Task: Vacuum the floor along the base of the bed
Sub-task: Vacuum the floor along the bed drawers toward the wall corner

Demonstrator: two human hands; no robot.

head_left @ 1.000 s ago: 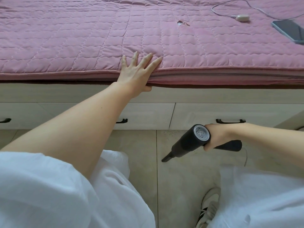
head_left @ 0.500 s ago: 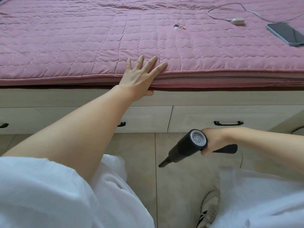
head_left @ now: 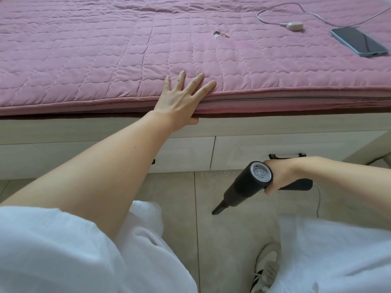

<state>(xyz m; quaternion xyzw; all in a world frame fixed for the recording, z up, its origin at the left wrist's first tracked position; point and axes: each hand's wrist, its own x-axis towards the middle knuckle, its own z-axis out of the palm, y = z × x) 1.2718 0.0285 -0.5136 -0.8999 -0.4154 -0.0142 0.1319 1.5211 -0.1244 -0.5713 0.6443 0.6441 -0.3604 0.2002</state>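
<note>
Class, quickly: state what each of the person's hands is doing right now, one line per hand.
Left hand: open, fingers spread flat on the pink quilted bed cover.
Right hand: closed, holding the black handheld vacuum cleaner.

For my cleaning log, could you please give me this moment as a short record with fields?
left hand: spread flat on the pink quilt's edge
right hand: gripping the black handheld vacuum
nozzle: points down-left at the tiled floor
debris: specks near the drawer base
on bed: phone, corded device
</note>
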